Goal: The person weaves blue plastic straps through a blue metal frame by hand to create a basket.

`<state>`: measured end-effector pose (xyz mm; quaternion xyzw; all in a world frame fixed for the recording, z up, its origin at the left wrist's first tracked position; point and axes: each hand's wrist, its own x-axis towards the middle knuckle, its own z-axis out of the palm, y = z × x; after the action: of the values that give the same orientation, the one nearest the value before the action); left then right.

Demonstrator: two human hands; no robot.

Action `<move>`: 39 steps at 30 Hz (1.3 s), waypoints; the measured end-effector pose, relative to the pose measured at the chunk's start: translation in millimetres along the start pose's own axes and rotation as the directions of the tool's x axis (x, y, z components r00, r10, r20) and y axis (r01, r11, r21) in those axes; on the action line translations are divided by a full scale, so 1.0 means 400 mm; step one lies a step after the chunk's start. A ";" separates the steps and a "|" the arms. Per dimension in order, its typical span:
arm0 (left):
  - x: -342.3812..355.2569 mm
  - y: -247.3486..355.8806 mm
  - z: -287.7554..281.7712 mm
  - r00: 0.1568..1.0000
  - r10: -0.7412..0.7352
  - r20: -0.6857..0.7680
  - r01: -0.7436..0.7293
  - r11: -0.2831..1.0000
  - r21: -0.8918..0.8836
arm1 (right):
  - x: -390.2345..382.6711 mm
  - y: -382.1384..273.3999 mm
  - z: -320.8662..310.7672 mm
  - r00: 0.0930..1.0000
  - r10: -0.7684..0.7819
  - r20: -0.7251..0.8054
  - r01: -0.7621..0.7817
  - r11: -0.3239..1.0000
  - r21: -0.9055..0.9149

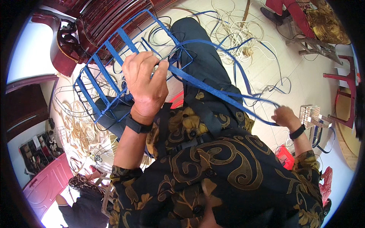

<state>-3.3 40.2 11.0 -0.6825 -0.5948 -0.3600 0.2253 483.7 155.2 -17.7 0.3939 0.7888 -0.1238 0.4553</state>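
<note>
My left hand [146,78] grips the blue-strapped, boxy wire frame [105,72]; my right hand [286,117], well apart, clenches a long flat blue strap [209,87].

The frame [115,53] sits at the person's knees, left of centre, with the left hand [146,78] on its near side. From there the strap [213,90] runs across the right thigh to the right hand [285,117], on the right. Beyond the frame, far left, is the settee [110,28]. A cord tangle [239,38] lies on the floor [308,79] beyond the right knee; a heap of strips [81,131] lies left. Other people are far right [296,19] and near left.
</note>
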 end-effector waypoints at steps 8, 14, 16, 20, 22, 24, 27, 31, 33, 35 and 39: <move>0.008 0.009 -0.006 1.000 0.000 0.013 0.000 1.000 0.014 | 0.157 -0.462 -0.384 0.298 -0.316 -0.900 0.863 0.493 0.113; 0.015 0.009 0.003 1.000 -0.001 -0.018 0.001 1.000 0.006 | 0.213 -0.472 -0.375 0.422 -0.410 -0.809 0.865 0.450 0.223; 0.016 0.018 -0.005 1.000 -0.015 -0.016 0.015 0.999 0.037 | 0.216 -0.320 -0.272 0.583 -0.332 -0.742 0.793 0.432 0.430; 0.021 0.012 -0.007 0.999 -0.037 0.000 0.037 0.999 0.006 | 0.137 0.374 0.251 0.876 0.034 -0.481 0.056 0.983 0.172; 0.016 0.007 0.000 1.000 -0.028 -0.013 0.028 0.999 -0.031 | -0.120 0.634 0.430 0.698 0.598 -0.394 -0.442 0.792 0.420; 0.020 0.021 -0.004 1.000 -0.018 0.006 0.018 1.000 -0.011 | -0.312 0.646 0.327 0.313 0.915 -0.253 -0.495 0.385 0.779; 0.019 0.014 0.006 0.999 -0.041 0.001 0.041 0.998 -0.043 | -0.302 0.732 0.299 0.413 0.826 -0.385 -0.602 0.564 0.565; 0.020 0.019 -0.005 0.998 -0.055 0.014 0.055 0.998 -0.018 | 0.108 0.351 -0.074 0.609 0.303 -0.733 0.139 0.869 0.474; 0.026 0.015 -0.001 0.999 -0.034 0.013 0.034 0.999 -0.030 | 0.167 -0.024 -0.287 0.623 0.000 -0.782 0.644 0.568 0.513; 0.022 0.007 0.001 0.999 -0.035 0.016 0.035 0.999 -0.029 | 0.168 -0.308 -0.412 0.533 -0.296 -0.793 0.846 0.204 0.492; 0.014 0.002 0.001 0.997 -0.072 0.005 0.072 0.996 -0.044 | 0.185 -0.540 -0.470 0.443 -0.528 -0.724 0.896 0.294 0.334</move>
<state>-2.3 44.1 15.2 -0.6660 -0.6113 -0.3799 0.1961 188.0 154.7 -9.0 0.1335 0.8541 -0.5002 -0.0512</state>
